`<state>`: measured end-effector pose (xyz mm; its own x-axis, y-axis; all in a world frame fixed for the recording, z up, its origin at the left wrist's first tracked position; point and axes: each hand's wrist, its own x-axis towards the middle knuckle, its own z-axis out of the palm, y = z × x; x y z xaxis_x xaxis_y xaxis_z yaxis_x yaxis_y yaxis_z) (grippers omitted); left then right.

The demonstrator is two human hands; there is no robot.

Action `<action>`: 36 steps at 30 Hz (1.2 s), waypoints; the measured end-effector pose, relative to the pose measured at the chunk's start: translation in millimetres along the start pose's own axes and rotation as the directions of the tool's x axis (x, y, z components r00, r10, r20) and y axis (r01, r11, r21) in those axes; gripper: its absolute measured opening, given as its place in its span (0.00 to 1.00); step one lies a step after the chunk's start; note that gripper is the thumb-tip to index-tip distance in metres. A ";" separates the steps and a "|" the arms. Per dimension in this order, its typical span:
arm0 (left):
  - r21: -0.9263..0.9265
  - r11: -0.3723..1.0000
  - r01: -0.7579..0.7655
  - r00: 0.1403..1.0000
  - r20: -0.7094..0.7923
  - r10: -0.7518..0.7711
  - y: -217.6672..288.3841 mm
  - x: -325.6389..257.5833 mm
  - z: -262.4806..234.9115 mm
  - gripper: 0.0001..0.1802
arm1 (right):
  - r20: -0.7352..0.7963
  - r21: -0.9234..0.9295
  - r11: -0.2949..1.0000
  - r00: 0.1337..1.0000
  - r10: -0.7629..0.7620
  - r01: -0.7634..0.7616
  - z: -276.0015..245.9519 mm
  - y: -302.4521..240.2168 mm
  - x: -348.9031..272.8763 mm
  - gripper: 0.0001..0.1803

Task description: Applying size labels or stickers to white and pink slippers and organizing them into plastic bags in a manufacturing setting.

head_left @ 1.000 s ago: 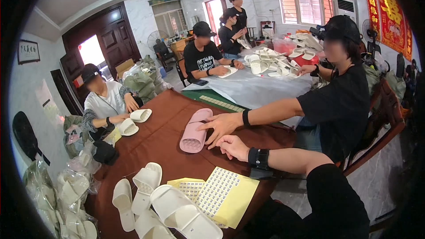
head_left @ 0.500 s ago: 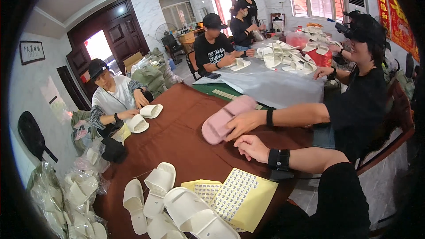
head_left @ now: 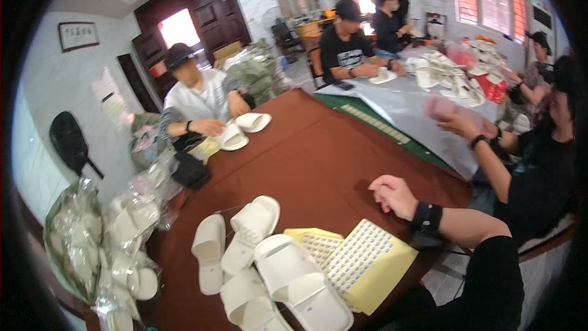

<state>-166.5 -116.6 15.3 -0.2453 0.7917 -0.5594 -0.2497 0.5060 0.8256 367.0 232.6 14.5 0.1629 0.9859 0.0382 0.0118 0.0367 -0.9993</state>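
Note:
My right hand (head_left: 395, 198) rests over the brown tablecloth (head_left: 294, 165) with its fingers loosely curled, and nothing shows in them. A black strap (head_left: 427, 216) is round its wrist. My left hand is out of view. Nearest to the right hand lies a yellow-backed sheet of small printed stickers (head_left: 370, 263), partly over a second sticker sheet (head_left: 318, 246). To their left are several white slide slippers (head_left: 294, 270), lying sole down. At the right, a co-worker's hands hold a blurred pink slipper (head_left: 450, 110) in the air.
Across the table, a person in white handles a pair of white slippers (head_left: 242, 132). Bagged slippers (head_left: 125, 227) pile up by the table's left edge. A black cap (head_left: 190, 171) sits near them. Another table (head_left: 422, 110) behind bears many white slippers, with people round it.
The co-worker at the right has lifted the pink slipper off the brown table and drawn it back to the right. My view has turned; my right hand remains curled over the cloth.

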 end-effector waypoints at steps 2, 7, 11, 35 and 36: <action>-0.005 1.000 -0.008 0.999 -0.044 0.008 -4.5 -12.1 -2.7 0.16 | -0.009 0.008 1.000 1.000 -0.006 0.007 -1.8 -0.6 -1.8 0.08; -0.001 1.000 -0.015 0.994 -0.104 0.014 -16.1 -24.6 2.6 0.16 | 0.010 0.072 0.997 1.000 -0.018 0.017 -0.7 3.2 3.3 0.06; 0.039 0.999 0.001 0.994 -0.106 0.004 -12.7 -17.6 4.0 0.17 | -0.017 0.095 0.996 1.000 0.001 0.000 0.1 5.8 6.4 0.06; 0.107 0.911 0.399 0.914 -0.131 -0.385 -121.6 -2.4 -10.3 0.19 | 0.005 0.037 0.998 0.999 -0.045 0.045 -1.4 2.6 6.9 0.07; 0.085 0.903 0.420 0.903 -0.135 -0.408 -135.3 -5.7 -10.7 0.19 | 0.007 0.031 0.998 0.999 -0.049 0.049 -2.2 3.5 8.2 0.07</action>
<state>-141.4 -193.2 -94.0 -0.2462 0.4627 -0.8516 -0.2491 0.8190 0.5170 370.5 240.4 11.3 0.1555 0.9840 0.0875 -0.0110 0.0903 -0.9959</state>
